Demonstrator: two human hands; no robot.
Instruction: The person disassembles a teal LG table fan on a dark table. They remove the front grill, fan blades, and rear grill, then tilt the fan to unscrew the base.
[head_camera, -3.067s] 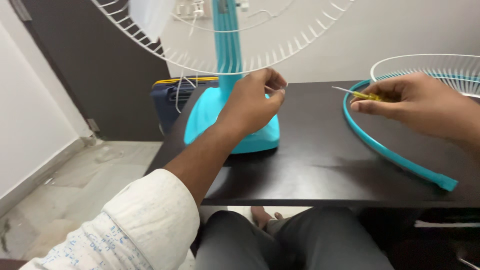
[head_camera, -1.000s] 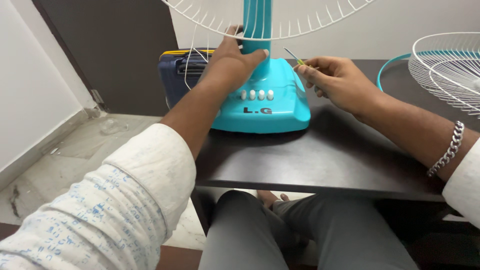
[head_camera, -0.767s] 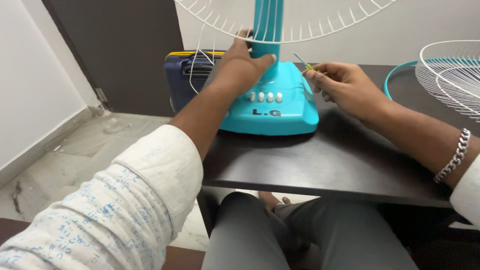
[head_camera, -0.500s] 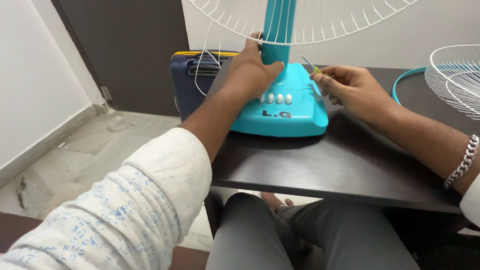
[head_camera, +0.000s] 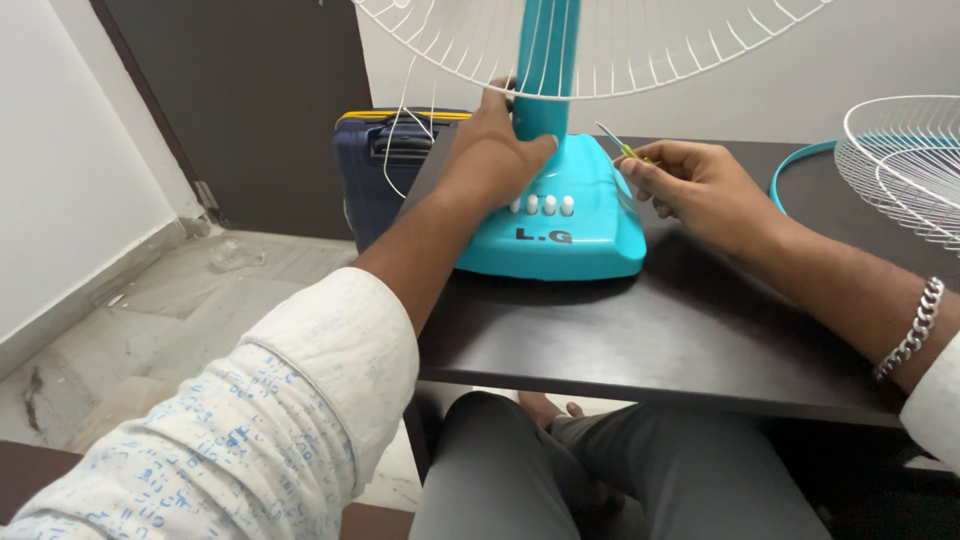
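Two hands work at a turquoise table fan standing on a dark table (head_camera: 650, 340). Furthest left, beyond the left knuckles and off the table edge, a navy suitcase (head_camera: 385, 160) stands on the floor, with thin white wires (head_camera: 400, 150) hanging in front of it. The left hand (head_camera: 490, 160) is wrapped round the fan's upright stem (head_camera: 540, 90), fingers closed on it just above the base (head_camera: 550, 225), thumb lying toward the row of white buttons (head_camera: 540, 205). Above the fingers hangs the white wire guard (head_camera: 600, 50).

To the right, the right hand (head_camera: 700, 185) pinches a small yellow-handled screwdriver (head_camera: 618, 145), fingertips together on the handle, the tip pointing up toward the stem and near it but not touching. Steadying the stem firmly seems wise, so the fan does not rock while the tip is brought in; a short grip on the handle should keep the point true.

Further right of the wrist and its metal bracelet (head_camera: 910, 330) lie a turquoise ring (head_camera: 790, 165) and a loose white grille (head_camera: 900, 160), well apart from the fingers. The low guard wires crowd the space above both hands.
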